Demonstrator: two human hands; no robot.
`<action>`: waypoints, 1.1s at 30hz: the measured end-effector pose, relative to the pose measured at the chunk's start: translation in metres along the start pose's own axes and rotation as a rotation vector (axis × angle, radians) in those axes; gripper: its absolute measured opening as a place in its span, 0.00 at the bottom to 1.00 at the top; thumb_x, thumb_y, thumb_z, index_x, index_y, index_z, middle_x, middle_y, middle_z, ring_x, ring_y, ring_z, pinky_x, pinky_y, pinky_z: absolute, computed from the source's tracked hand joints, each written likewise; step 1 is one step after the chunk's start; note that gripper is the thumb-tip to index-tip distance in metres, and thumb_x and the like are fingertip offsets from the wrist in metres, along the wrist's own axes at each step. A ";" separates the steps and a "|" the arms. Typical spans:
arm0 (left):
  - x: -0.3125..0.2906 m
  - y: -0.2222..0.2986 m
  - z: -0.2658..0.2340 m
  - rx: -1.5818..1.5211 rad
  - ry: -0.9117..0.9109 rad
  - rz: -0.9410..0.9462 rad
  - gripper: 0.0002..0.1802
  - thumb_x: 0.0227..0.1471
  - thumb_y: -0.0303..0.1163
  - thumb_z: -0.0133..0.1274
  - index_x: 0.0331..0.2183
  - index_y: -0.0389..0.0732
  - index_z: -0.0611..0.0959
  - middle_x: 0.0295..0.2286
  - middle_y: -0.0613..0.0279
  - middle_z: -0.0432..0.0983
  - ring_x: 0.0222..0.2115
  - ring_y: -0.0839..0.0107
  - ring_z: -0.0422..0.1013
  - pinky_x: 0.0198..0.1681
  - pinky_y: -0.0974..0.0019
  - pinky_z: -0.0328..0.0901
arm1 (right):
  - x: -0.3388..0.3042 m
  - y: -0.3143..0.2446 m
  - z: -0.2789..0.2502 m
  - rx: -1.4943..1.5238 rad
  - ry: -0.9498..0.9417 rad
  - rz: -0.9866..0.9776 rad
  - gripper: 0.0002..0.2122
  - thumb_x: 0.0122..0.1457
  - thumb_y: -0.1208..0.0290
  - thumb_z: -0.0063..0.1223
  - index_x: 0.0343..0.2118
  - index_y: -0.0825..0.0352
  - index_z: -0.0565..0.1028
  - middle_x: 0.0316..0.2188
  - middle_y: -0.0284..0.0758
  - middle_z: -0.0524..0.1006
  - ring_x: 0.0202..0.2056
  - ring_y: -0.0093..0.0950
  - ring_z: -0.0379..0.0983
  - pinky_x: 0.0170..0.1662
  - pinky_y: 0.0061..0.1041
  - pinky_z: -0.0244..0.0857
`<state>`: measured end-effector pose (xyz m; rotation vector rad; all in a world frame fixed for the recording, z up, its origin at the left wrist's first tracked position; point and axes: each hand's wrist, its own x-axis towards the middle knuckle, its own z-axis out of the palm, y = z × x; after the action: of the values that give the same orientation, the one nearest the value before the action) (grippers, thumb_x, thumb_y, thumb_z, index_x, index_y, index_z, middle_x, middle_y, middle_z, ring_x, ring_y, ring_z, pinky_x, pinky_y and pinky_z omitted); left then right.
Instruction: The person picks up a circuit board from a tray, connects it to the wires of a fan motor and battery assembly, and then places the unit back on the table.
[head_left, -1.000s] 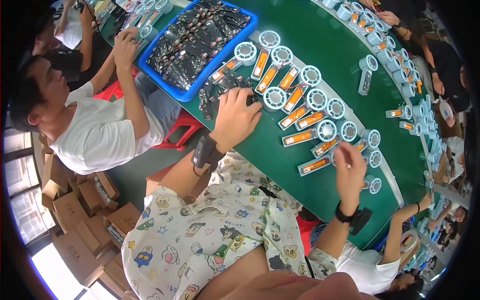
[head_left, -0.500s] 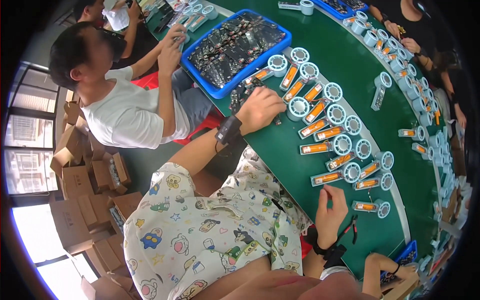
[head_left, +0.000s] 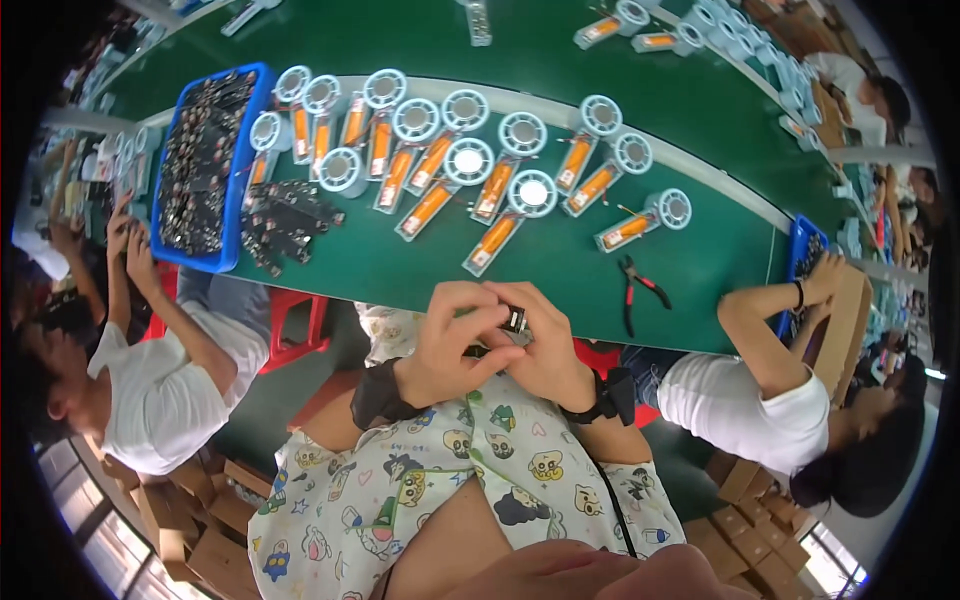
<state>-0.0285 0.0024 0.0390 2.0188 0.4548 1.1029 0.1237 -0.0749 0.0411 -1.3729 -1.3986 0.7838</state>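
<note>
Close in front of my body, just off the table's near edge, both hands meet around a small black circuit board (head_left: 515, 322) with a metallic connector. My left hand (head_left: 452, 340) pinches it from one side, fingers curled. Around the other side, my right hand (head_left: 545, 340) is closed on the same board; most of it is hidden by the fingers. Farther off on the green table (head_left: 400, 268) lie several light-blue handheld fan bodies (head_left: 532, 194) with round grilles and orange cells in open handles. A loose pile of black circuit boards (head_left: 290, 220) lies to the left.
A blue tray (head_left: 232, 225) full of circuit boards stands at the left. Red-handled pliers (head_left: 630, 300) lie right of my hands. Co-workers sit on both sides, one at the right beside a second blue tray (head_left: 795, 245) and a cardboard box (head_left: 850, 310).
My view has swung toward the table. My left hand has come away from the board pile, and both hands are now together on a board before my body. My right hand was apart from it.
</note>
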 end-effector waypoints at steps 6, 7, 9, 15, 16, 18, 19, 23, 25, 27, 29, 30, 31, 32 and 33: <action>0.006 -0.010 0.040 -0.039 -0.171 -0.224 0.23 0.57 0.25 0.63 0.53 0.38 0.77 0.45 0.57 0.71 0.40 0.62 0.72 0.46 0.60 0.70 | -0.012 -0.013 -0.048 0.120 -0.127 0.495 0.24 0.61 0.83 0.58 0.61 0.72 0.71 0.46 0.39 0.80 0.45 0.27 0.79 0.48 0.26 0.73; 0.007 -0.014 0.045 -0.033 -0.165 -0.221 0.23 0.57 0.25 0.63 0.53 0.38 0.77 0.45 0.57 0.71 0.40 0.62 0.72 0.46 0.60 0.70 | -0.013 -0.008 -0.060 0.119 -0.131 0.487 0.24 0.61 0.83 0.58 0.61 0.72 0.71 0.46 0.39 0.80 0.45 0.27 0.79 0.48 0.26 0.73; 0.009 -0.018 0.057 -0.220 -0.167 -0.429 0.20 0.61 0.25 0.59 0.54 0.37 0.77 0.42 0.59 0.71 0.38 0.68 0.71 0.43 0.65 0.69 | -0.019 0.006 -0.092 0.048 -0.103 0.440 0.18 0.63 0.83 0.56 0.57 0.71 0.75 0.45 0.38 0.79 0.44 0.25 0.79 0.45 0.23 0.73; 0.017 -0.036 0.097 -0.435 -0.285 -0.642 0.17 0.67 0.26 0.53 0.55 0.35 0.77 0.37 0.62 0.70 0.33 0.76 0.68 0.38 0.72 0.65 | 0.017 0.043 -0.148 -0.409 0.455 0.296 0.10 0.64 0.79 0.56 0.48 0.70 0.80 0.44 0.37 0.80 0.37 0.29 0.81 0.38 0.29 0.75; 0.019 -0.039 0.105 -0.427 -0.272 -0.633 0.17 0.67 0.26 0.52 0.55 0.35 0.77 0.36 0.63 0.69 0.33 0.76 0.67 0.38 0.72 0.65 | 0.029 0.048 -0.139 -0.569 0.409 0.276 0.09 0.64 0.77 0.57 0.46 0.69 0.80 0.44 0.37 0.80 0.36 0.32 0.81 0.38 0.31 0.75; 0.023 -0.044 0.115 -0.409 -0.241 -0.611 0.17 0.67 0.27 0.52 0.55 0.34 0.77 0.34 0.65 0.68 0.32 0.77 0.66 0.37 0.72 0.65 | 0.046 0.056 -0.124 -0.889 0.313 0.224 0.08 0.64 0.73 0.58 0.44 0.67 0.82 0.44 0.38 0.80 0.34 0.38 0.81 0.37 0.36 0.74; 0.025 -0.046 0.117 -0.404 -0.233 -0.607 0.17 0.67 0.27 0.52 0.55 0.34 0.77 0.34 0.65 0.68 0.32 0.77 0.66 0.37 0.72 0.65 | 0.047 0.060 -0.124 -0.887 0.312 0.213 0.08 0.64 0.73 0.58 0.44 0.67 0.82 0.44 0.38 0.80 0.34 0.38 0.81 0.37 0.36 0.74; 0.024 -0.054 0.117 -0.417 -0.144 -0.677 0.18 0.67 0.31 0.54 0.55 0.34 0.77 0.35 0.61 0.70 0.32 0.72 0.69 0.38 0.69 0.66 | 0.041 0.072 -0.126 -1.012 0.152 0.368 0.08 0.65 0.68 0.58 0.42 0.65 0.82 0.43 0.37 0.80 0.35 0.45 0.78 0.37 0.40 0.73; 0.021 -0.056 0.115 -0.449 -0.111 -0.684 0.19 0.67 0.32 0.54 0.56 0.34 0.77 0.35 0.62 0.70 0.33 0.75 0.68 0.38 0.70 0.66 | 0.032 0.071 -0.132 -0.880 0.133 0.247 0.07 0.64 0.70 0.59 0.40 0.67 0.82 0.40 0.37 0.80 0.34 0.42 0.79 0.36 0.37 0.73; 0.023 -0.056 0.113 -0.464 -0.100 -0.687 0.20 0.67 0.32 0.54 0.56 0.34 0.77 0.35 0.63 0.70 0.33 0.76 0.68 0.38 0.70 0.66 | 0.022 0.064 -0.132 -0.812 0.126 0.190 0.07 0.64 0.71 0.60 0.39 0.67 0.82 0.38 0.36 0.80 0.33 0.41 0.79 0.36 0.36 0.72; 0.022 -0.058 0.107 -0.504 -0.101 -0.687 0.20 0.67 0.31 0.54 0.57 0.35 0.76 0.35 0.65 0.69 0.34 0.78 0.68 0.38 0.72 0.66 | 0.014 0.050 -0.121 -0.605 0.110 0.160 0.06 0.62 0.73 0.62 0.38 0.69 0.82 0.35 0.37 0.80 0.31 0.37 0.79 0.35 0.32 0.72; 0.021 -0.058 0.105 -0.523 -0.103 -0.689 0.20 0.67 0.31 0.54 0.57 0.35 0.76 0.35 0.66 0.69 0.34 0.78 0.68 0.38 0.72 0.65 | 0.014 0.048 -0.116 -0.500 0.102 0.149 0.05 0.61 0.75 0.63 0.37 0.70 0.82 0.33 0.37 0.80 0.30 0.34 0.79 0.34 0.30 0.72; 0.020 -0.056 0.103 -0.522 -0.109 -0.702 0.20 0.67 0.31 0.54 0.57 0.35 0.76 0.35 0.66 0.69 0.34 0.78 0.68 0.38 0.72 0.65 | 0.011 0.048 -0.110 -0.493 0.100 0.161 0.05 0.61 0.75 0.63 0.37 0.70 0.82 0.33 0.37 0.80 0.30 0.34 0.79 0.34 0.30 0.72; 0.021 -0.055 0.102 -0.570 -0.112 -0.732 0.20 0.68 0.31 0.53 0.58 0.36 0.76 0.36 0.67 0.69 0.34 0.79 0.68 0.37 0.73 0.65 | 0.009 0.050 -0.104 -0.423 0.134 0.177 0.05 0.59 0.77 0.64 0.37 0.71 0.82 0.33 0.37 0.80 0.30 0.32 0.78 0.34 0.28 0.71; 0.022 -0.055 0.099 -0.619 -0.118 -0.766 0.20 0.69 0.31 0.52 0.59 0.36 0.76 0.36 0.67 0.69 0.34 0.80 0.67 0.37 0.74 0.65 | 0.006 0.051 -0.098 -0.354 0.170 0.198 0.05 0.58 0.78 0.65 0.37 0.71 0.82 0.32 0.37 0.80 0.30 0.30 0.78 0.34 0.27 0.71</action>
<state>0.0687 0.0054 -0.0239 1.1853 0.6521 0.5403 0.2324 -0.0798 0.0249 -1.8295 -1.3218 0.5431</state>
